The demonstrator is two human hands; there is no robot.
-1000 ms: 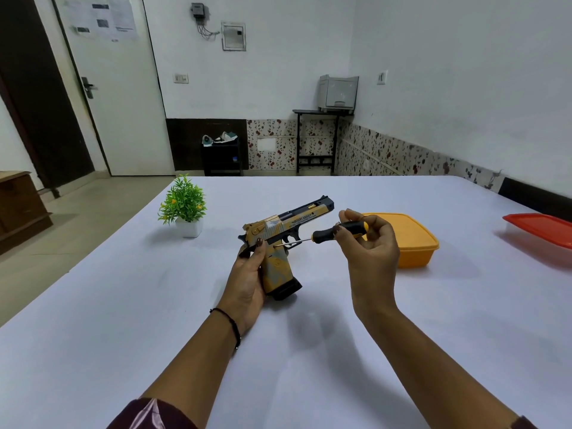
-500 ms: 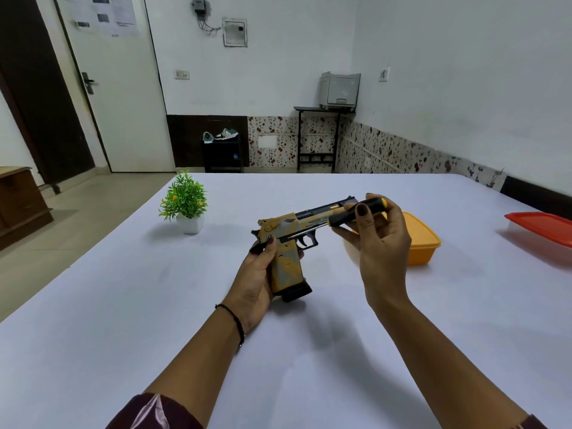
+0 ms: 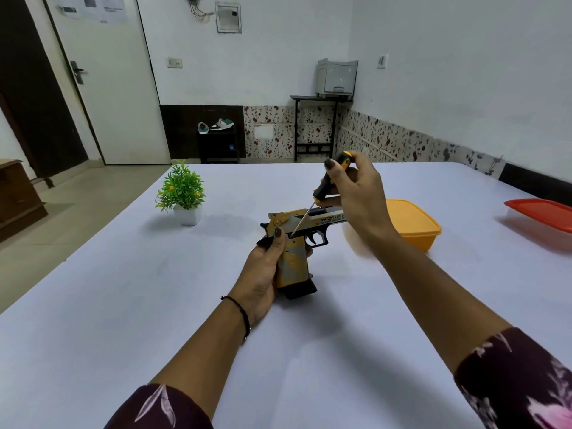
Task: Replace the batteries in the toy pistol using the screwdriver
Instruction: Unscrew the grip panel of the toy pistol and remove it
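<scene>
The scene is lit brightly and evenly; the light's source is not shown. Soft, faint shadows are cast on the white table point(image 3: 123, 305) under the forearms and beside the potted plant point(image 3: 181, 190). Motion blur is seen below the right hand point(image 3: 356, 193) (an orange smear in front of the yellow container point(image 3: 414, 224)). Straight lines, such as the door point(image 3: 108, 88) edges, are tilted and bowed toward the frame's borders.

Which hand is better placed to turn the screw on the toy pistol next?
Right. The right hand grips the screwdriver handle, its tip set against the toy pistol just above the grip. The left hand is wrapped round the pistol's grip, steadying it.
</scene>
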